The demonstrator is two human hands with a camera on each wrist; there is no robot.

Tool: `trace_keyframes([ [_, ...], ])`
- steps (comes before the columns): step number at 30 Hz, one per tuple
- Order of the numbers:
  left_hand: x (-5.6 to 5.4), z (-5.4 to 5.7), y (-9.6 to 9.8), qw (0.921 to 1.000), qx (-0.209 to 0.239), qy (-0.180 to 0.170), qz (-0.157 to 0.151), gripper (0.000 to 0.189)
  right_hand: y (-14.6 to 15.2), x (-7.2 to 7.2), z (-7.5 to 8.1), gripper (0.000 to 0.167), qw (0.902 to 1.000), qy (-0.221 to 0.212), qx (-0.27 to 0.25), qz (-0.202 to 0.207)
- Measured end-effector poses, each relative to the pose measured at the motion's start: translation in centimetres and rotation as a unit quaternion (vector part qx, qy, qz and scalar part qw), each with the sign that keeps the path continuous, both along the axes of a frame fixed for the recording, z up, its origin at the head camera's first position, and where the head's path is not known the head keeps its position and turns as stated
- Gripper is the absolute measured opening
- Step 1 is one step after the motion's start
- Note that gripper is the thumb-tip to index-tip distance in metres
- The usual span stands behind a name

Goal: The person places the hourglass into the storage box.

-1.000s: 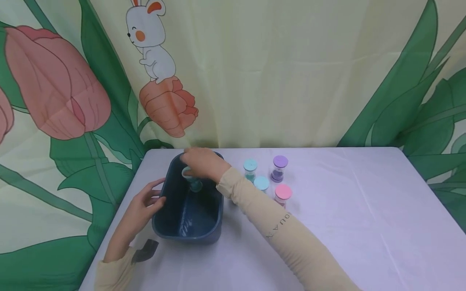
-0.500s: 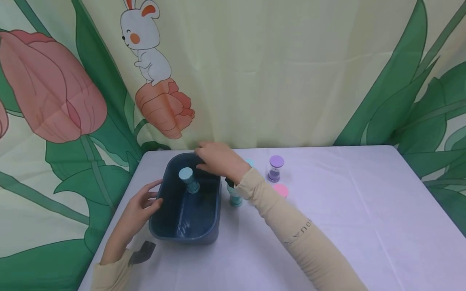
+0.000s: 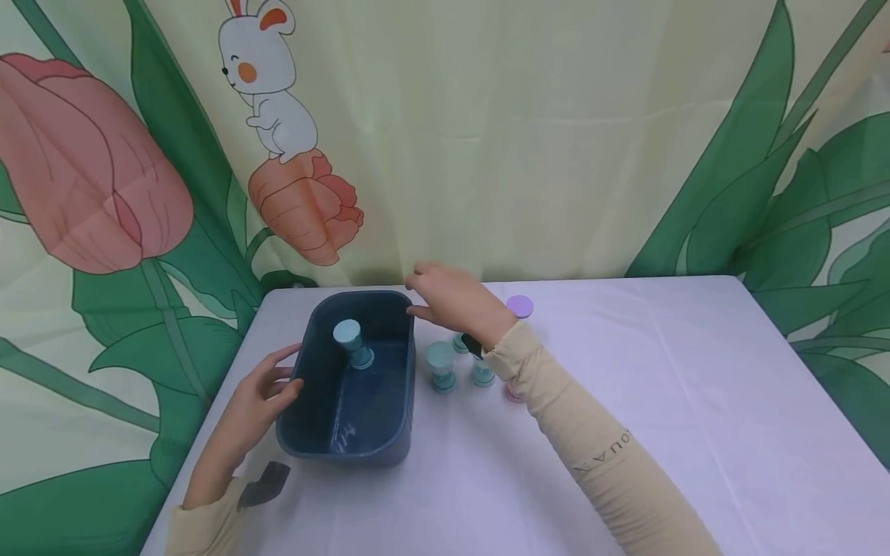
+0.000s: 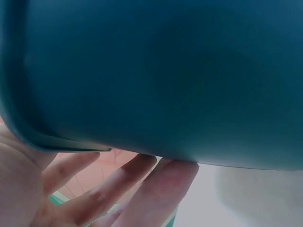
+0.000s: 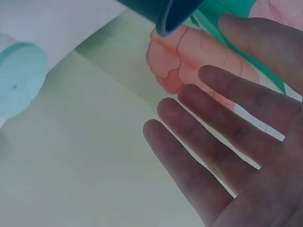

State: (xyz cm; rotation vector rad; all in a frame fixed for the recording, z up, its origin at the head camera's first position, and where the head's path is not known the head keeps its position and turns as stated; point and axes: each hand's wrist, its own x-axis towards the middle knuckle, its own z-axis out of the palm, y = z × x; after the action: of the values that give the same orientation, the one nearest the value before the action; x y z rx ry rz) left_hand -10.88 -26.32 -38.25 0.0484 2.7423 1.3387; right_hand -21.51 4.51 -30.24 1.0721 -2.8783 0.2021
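- Dark blue tub (image 3: 348, 417): stands on the white-covered table (image 3: 695, 432), toward its left side, open side up. In the left wrist view its outer wall (image 4: 161, 75) fills most of the frame.
- Left hand (image 3: 260, 398): rests against the tub's left outer wall, fingers straight and slightly spread, touching the wall below the rim; it grips nothing. The left wrist view shows the fingers (image 4: 156, 189) extended under the wall.
- Right hand (image 3: 455, 301): hovers above the tub's far right corner, just beside the rim, with fingers apart and extended. The right wrist view shows an open palm (image 5: 246, 156) holding nothing, with the tub's rim (image 5: 173, 16) at the frame's top edge.
- Teal sand timer in the tub (image 3: 351, 344): stands upright on the tub floor near the far end, to the left of the right hand and clear of it.
- Teal sand timer on the table (image 3: 441, 366): upright just outside the tub's right wall, below the right hand.
- Further timers: a second teal one (image 3: 483, 374) and a pink one (image 3: 513, 394) are partly hidden by the right sleeve (image 3: 598, 455); a purple cap (image 3: 520, 306) shows just right of the hand.
- Backdrop: a printed curtain (image 3: 556, 139) with tulips, leaves and a rabbit.
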Motion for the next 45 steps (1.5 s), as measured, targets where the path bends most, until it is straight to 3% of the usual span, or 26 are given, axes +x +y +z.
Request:
trace_keyframes([
  [21, 0.0, 0.2, 0.0, 1.0000, 0.001, -0.008, 0.003, 0.063, 6.1, -0.9, -0.3, 0.038, 0.9985, -0.031, -0.026, -0.037],
  [37, 0.1, 0.1, 0.0, 0.9999, -0.002, -0.007, 0.008, 0.063, 10.6, -1.6, -2.3, 0.036, 0.9944, -0.060, -0.052, -0.069],
  [45, 0.1, 0.0, 0.1, 0.9999, -0.004, -0.013, 0.010, 0.065, 11.9, -1.3, -3.2, 0.037, 0.9905, -0.079, -0.064, -0.092],
])
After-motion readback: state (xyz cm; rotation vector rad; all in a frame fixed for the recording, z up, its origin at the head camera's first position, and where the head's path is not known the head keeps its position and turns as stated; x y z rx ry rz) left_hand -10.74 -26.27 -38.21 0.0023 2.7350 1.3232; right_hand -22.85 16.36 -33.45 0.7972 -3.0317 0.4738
